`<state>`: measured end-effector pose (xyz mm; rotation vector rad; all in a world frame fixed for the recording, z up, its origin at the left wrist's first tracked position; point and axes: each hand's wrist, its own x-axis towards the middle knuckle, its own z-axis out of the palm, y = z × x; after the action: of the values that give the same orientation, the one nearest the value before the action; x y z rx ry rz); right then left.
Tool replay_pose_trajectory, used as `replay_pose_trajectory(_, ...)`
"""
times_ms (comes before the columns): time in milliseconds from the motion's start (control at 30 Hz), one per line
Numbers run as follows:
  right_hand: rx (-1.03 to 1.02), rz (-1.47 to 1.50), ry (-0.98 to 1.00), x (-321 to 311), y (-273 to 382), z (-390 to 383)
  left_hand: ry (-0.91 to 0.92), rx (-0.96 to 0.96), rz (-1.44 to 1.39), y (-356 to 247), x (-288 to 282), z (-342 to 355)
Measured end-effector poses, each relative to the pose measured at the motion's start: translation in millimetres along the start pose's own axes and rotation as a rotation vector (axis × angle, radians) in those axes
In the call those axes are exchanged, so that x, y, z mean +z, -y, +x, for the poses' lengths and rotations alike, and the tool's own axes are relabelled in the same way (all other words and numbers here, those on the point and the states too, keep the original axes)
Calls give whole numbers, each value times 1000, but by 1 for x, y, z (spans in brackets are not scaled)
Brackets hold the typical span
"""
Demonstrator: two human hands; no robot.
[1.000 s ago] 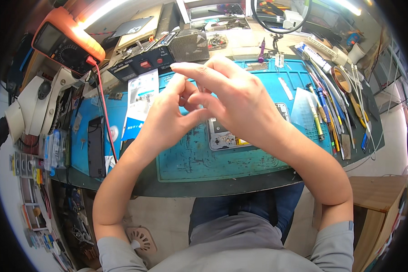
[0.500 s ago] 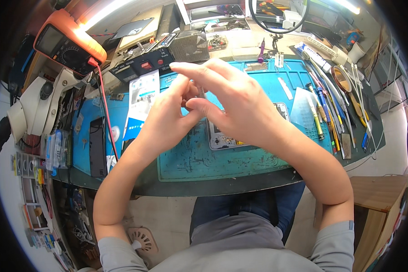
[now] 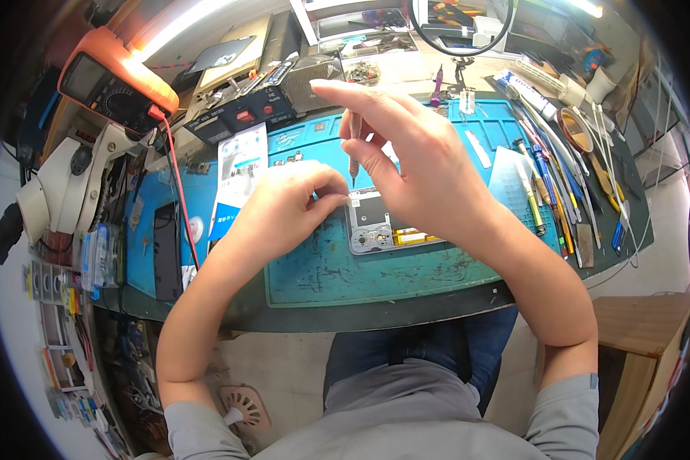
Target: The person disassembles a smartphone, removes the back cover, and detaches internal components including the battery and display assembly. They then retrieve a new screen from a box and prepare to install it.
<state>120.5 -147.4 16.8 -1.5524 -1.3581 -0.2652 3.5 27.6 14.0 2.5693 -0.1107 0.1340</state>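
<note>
My right hand point(image 3: 406, 153) grips a slim screwdriver point(image 3: 354, 164) upright, index finger raised across its top, its tip at the upper-left corner of an opened phone point(image 3: 372, 215) with a yellow flex part showing. My left hand point(image 3: 303, 199) is closed, thumb and finger pinched at the phone's left upper edge; anything between them is too small to make out. The phone lies on a blue silicone mat point(image 3: 330, 280). A white and blue paper packet point(image 3: 234, 184) lies behind my left hand.
An orange multimeter point(image 3: 115, 77) and white microscope point(image 3: 61, 184) stand left; a dark powered unit point(image 3: 238, 115) stands behind. A dark phone point(image 3: 166, 249) lies left. Tweezers, brushes and other tools point(image 3: 560, 184) line the right, below a black-rimmed ring point(image 3: 460, 46).
My hands have separated: the right has risen slightly with the screwdriver upright over the phone, the left has dropped to the phone's edge. More of the opened phone now shows.
</note>
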Motion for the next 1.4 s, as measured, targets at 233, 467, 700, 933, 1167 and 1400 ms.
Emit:
replay_pose_trajectory(233, 28, 10, -12, -11, 0, 0, 24, 157, 168, -2, -3, 3)
replay_pose_trajectory(467, -11, 112, 93, 1, 8, -14, 159, 144, 261, -15, -12, 12)
replay_pose_trajectory(700, -37, 70, 86, 5, 6, -16, 192, 140, 287, -10, -13, 14)
replay_pose_trajectory(933, -23, 28, 148, 2, 12, -16, 326, 92, 366, 4, -17, 11)
replay_pose_trajectory(1167, -178, -60, 40, 4, 15, -16, 290, -29, 67, -3, -21, 23)
replay_pose_trajectory(1400, -115, -46, 105, 11, 26, -21, -46, 184, 58, 2, -21, 55)
